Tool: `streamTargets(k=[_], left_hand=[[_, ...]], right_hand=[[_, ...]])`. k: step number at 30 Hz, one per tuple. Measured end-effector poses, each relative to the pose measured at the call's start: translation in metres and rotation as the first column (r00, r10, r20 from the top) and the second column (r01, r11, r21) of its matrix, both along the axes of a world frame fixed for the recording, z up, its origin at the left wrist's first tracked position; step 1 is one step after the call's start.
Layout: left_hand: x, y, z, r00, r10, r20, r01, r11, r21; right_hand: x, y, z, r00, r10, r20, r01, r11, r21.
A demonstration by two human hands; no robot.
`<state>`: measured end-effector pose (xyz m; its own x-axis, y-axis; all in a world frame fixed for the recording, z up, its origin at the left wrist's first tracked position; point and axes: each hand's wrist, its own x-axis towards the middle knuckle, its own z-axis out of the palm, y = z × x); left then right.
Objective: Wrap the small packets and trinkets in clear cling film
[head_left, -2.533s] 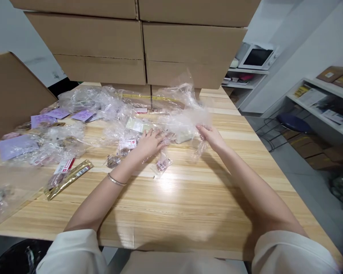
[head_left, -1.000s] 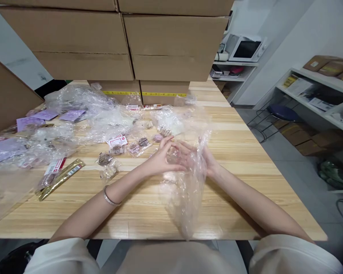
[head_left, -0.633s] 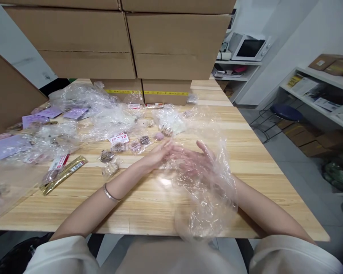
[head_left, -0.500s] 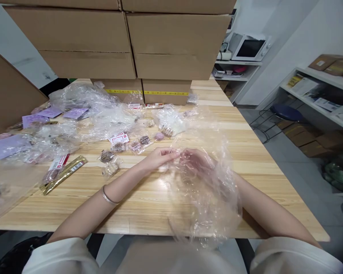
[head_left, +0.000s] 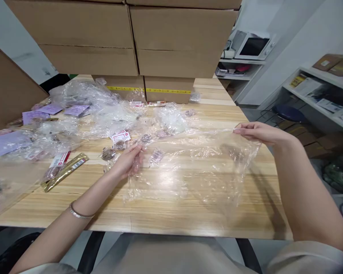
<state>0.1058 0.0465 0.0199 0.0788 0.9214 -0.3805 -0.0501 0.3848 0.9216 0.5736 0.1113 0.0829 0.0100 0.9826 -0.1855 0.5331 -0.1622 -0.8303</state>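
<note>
A wooden table (head_left: 154, 217) is holding stacked cardboard boxes (head_left: 183, 32) at its back. A clear plastic bag (head_left: 204, 152) is stretching over its middle: the right hand (head_left: 258, 132) is pinching an upper corner, the left hand (head_left: 128, 161) is gripping the opposite edge. A gold packet (head_left: 66, 173) is lying further left.

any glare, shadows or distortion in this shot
Head view: bright glare on the wooden table, glints along the clear plastic film; head view: dark shadow on the table beside the right forearm; head view, right side: white shelf unit leans steeply, likely lens distortion or camera tilt.
</note>
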Motion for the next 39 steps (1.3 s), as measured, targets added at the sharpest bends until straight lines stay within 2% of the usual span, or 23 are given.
streamTargets(k=[1,2,3,4,5,6,8,9,10,11,13,15,16,17,19,21,22,24,26,28,31,35,39], left_hand=[[-0.001,-0.002,0.0,0.998,-0.063,0.029,0.063,0.998,-0.022],[-0.001,-0.003,0.0,0.988,-0.137,0.066,0.138,0.99,-0.015],[-0.002,-0.004,0.001,0.971,-0.22,0.09,0.219,0.975,0.023],[-0.003,-0.004,0.002,0.948,-0.308,0.079,0.301,0.949,0.09],[-0.003,-0.003,0.002,0.921,-0.388,0.015,0.38,0.909,0.173],[-0.003,-0.002,0.002,0.893,-0.437,-0.108,0.45,0.855,0.26],[-0.001,0.0,-0.001,0.804,-0.39,-0.449,0.567,0.731,0.38],[0.002,0.001,-0.003,0.735,-0.311,-0.603,0.617,0.676,0.403],[0.006,0.001,-0.006,0.658,-0.215,-0.722,0.655,0.637,0.407],[0.012,0.001,-0.009,0.578,-0.125,-0.806,0.681,0.619,0.392],[0.024,0.001,-0.015,0.424,-0.001,-0.905,0.695,0.641,0.325],[0.037,0.001,-0.018,0.305,0.061,-0.951,0.673,0.692,0.26],[0.042,0.001,-0.019,0.273,0.067,-0.96,0.666,0.707,0.239],[0.045,0.002,-0.018,0.265,0.058,-0.963,0.667,0.71,0.226],[0.048,0.006,-0.015,0.297,0.035,-0.954,0.678,0.696,0.237],[0.045,0.016,-0.009,0.323,0.072,-0.944,0.662,0.695,0.28],[0.041,0.023,-0.007,0.311,0.113,-0.944,0.642,0.707,0.296],[0.033,0.041,-0.004,0.235,0.169,-0.957,0.609,0.742,0.281],[0.023,0.06,-0.003,0.151,0.131,-0.98,0.613,0.765,0.197],[0.014,0.076,-0.002,0.103,0.057,-0.993,0.642,0.759,0.11],[0.007,0.089,-0.002,0.093,-0.016,-0.996,0.691,0.721,0.053],[0.009,0.09,-0.002,0.103,-0.033,-0.994,0.751,0.658,0.056],[0.007,0.09,-0.009,0.032,0.07,-0.997,0.727,0.683,0.071]], right_hand=[[-0.003,0.003,0.003,0.989,-0.021,0.145,0.018,1.0,0.02],[-0.01,0.004,0.005,0.946,-0.066,0.319,0.051,0.997,0.053],[-0.022,0.003,0.007,0.864,-0.133,0.486,0.079,0.988,0.13],[-0.036,-0.002,0.007,0.76,-0.255,0.598,0.097,0.954,0.283],[-0.053,-0.008,0.005,0.659,-0.35,0.666,0.047,0.903,0.427],[-0.072,-0.018,0.001,0.621,-0.385,0.683,-0.042,0.854,0.519],[-0.108,-0.04,-0.017,0.669,-0.306,0.677,-0.166,0.827,0.538],[-0.125,-0.052,-0.029,0.713,-0.186,0.676,-0.236,0.845,0.481],[-0.139,-0.063,-0.043,0.738,-0.008,0.675,-0.327,0.871,0.368],[-0.151,-0.072,-0.058,0.736,0.148,0.66,-0.41,0.874,0.26],[-0.167,-0.086,-0.086,0.715,0.308,0.628,-0.498,0.854,0.149],[-0.174,-0.092,-0.106,0.702,0.326,0.633,-0.505,0.855,0.121],[-0.176,-0.093,-0.111,0.699,0.312,0.643,-0.495,0.86,0.122],[-0.176,-0.093,-0.115,0.696,0.296,0.654,-0.486,0.865,0.126],[-0.176,-0.093,-0.117,0.686,0.285,0.67,-0.484,0.866,0.127],[-0.175,-0.092,-0.116,0.665,0.28,0.692,-0.489,0.864,0.12],[-0.176,-0.092,-0.115,0.652,0.278,0.705,-0.491,0.864,0.113],[-0.176,-0.092,-0.115,0.624,0.272,0.733,-0.493,0.864,0.099],[-0.176,-0.093,-0.116,0.604,0.26,0.753,-0.491,0.866,0.095],[-0.176,-0.093,-0.118,0.595,0.249,0.764,-0.492,0.865,0.102],[-0.179,-0.093,-0.119,0.603,0.234,0.762,-0.479,0.871,0.111],[-0.185,-0.092,-0.114,0.633,0.249,0.733,-0.443,0.893,0.079],[-0.176,-0.091,-0.099,0.7,0.329,0.634,-0.48,0.874,0.076]])
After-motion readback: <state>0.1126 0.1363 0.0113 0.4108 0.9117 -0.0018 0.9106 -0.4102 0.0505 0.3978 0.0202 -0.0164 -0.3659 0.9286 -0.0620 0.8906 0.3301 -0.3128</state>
